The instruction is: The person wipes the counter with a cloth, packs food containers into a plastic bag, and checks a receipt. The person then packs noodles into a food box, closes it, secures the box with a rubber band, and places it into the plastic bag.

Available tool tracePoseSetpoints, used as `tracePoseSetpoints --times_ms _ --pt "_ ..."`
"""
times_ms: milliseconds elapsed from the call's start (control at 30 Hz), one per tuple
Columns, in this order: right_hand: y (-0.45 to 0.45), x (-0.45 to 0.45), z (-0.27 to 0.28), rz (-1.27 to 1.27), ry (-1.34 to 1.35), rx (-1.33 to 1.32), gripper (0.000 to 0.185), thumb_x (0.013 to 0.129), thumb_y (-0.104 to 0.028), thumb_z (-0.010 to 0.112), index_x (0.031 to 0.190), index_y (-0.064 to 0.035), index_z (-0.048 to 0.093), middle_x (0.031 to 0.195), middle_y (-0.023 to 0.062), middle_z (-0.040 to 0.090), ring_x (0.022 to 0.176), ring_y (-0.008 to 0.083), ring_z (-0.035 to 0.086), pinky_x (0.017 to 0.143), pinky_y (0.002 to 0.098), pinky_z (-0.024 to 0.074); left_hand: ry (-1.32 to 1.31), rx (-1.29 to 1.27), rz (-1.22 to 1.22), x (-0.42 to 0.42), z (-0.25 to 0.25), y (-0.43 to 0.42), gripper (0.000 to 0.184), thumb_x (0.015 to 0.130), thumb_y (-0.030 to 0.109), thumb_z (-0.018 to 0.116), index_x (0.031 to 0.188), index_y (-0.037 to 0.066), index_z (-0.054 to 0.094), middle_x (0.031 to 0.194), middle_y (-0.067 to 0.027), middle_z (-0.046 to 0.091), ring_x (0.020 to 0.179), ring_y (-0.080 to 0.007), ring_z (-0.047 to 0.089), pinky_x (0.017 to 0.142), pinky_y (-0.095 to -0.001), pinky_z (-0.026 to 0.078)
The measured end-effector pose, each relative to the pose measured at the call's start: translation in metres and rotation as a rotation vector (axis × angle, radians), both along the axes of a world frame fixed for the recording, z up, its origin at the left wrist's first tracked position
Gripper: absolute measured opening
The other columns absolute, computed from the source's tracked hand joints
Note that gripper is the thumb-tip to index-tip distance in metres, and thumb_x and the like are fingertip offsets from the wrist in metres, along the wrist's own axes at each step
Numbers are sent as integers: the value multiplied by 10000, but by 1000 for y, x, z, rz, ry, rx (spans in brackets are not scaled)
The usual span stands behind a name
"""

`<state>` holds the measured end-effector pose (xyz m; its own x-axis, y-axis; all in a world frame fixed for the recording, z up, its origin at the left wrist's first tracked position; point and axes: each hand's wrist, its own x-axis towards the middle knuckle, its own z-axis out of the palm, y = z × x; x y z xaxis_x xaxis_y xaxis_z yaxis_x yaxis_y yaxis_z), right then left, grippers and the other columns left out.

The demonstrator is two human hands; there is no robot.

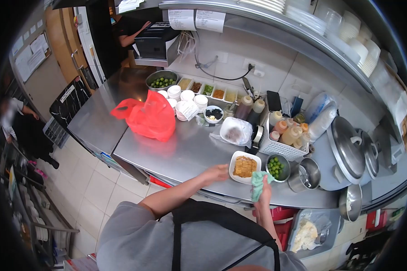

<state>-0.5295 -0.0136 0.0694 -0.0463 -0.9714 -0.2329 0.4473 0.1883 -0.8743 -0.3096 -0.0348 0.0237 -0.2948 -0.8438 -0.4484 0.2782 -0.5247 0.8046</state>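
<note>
Firstly, one square white dish (235,172) of browned food slices (245,166), placed near the front edge of the counter (185,156). One green cloth (258,180), pinched in the right hand (266,192) at the dish's near right corner; contact with the rim cannot be told. One left hand (218,173), empty, held open with fingers extended just beside the dish's left side. One metal bowl (283,177) of green citrus (275,167), set right of the dish.
</note>
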Motion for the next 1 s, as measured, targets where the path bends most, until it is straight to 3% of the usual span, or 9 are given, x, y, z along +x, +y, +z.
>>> tracePoseSetpoints --times_ms 167,233,367,467,533,600,700,900,1000 --pt "-15 88 12 217 264 -67 356 859 -402 502 830 -53 561 721 11 563 559 98 516 512 235 430 -56 -139 207 74 8 26 476 835 205 560 1244 10 412 1115 -95 530 984 -181 524 834 -322 439" --pt "-53 116 -23 413 685 -315 335 854 -361 519 752 -48 578 736 39 578 608 160 532 623 261 445 -154 -104 398 99 -6 34 410 831 202 565 1187 15 484 1070 -83 559 955 -169 539 812 -316 440" --pt "-92 184 -8 158 998 -924 288 820 -329 545 931 -74 619 1014 162 578 879 301 565 766 334 439 -281 -98 407 129 -28 46 365 830 184 560 1144 0 520 1039 -82 580 937 -179 551 817 -309 437" --pt "-76 196 10 57 1230 -1020 288 820 -302 549 1019 -101 602 1094 152 543 1002 263 533 816 331 424 -504 -302 409 146 -59 43 341 808 154 564 1109 -4 544 1026 -119 589 911 -239 567 825 -319 435" --pt "-54 191 4 558 840 -770 289 822 -267 552 1054 -97 582 1052 130 570 978 250 548 823 331 422 -826 -444 328 154 -71 40 313 785 118 577 1066 -19 559 1103 -158 550 1007 -247 525 865 -323 411" --pt "-35 174 -31 1067 823 -607 243 819 -209 572 1023 -79 596 1009 79 595 920 181 558 816 309 428 -993 -595 345 152 -70 41 309 762 109 576 1050 -2 566 1104 -190 531 1033 -308 491 889 -352 392" --pt "10 141 -82 1371 834 -377 278 861 -277 528 1041 -77 593 987 80 609 930 175 555 845 289 408 -1149 -780 341 147 -76 41 310 744 104 580 1039 9 555 1184 -228 447 1140 -377 379 940 -402 342" --pt "75 41 -205 1263 1533 40 312 825 -347 484 1038 -147 593 1061 122 570 985 293 543 829 416 442 -1391 -943 102 140 -56 43 457 797 241 560 1194 44 448 1264 -207 373 1170 -375 339 960 -427 298" --pt "81 2 -267 1152 1591 139 402 811 -380 485 1147 -163 526 1153 126 518 1065 322 488 875 428 410 -1393 -917 88 140 -60 42 507 801 253 558 1235 47 395 1277 -200 357 1181 -373 322 966 -427 287"
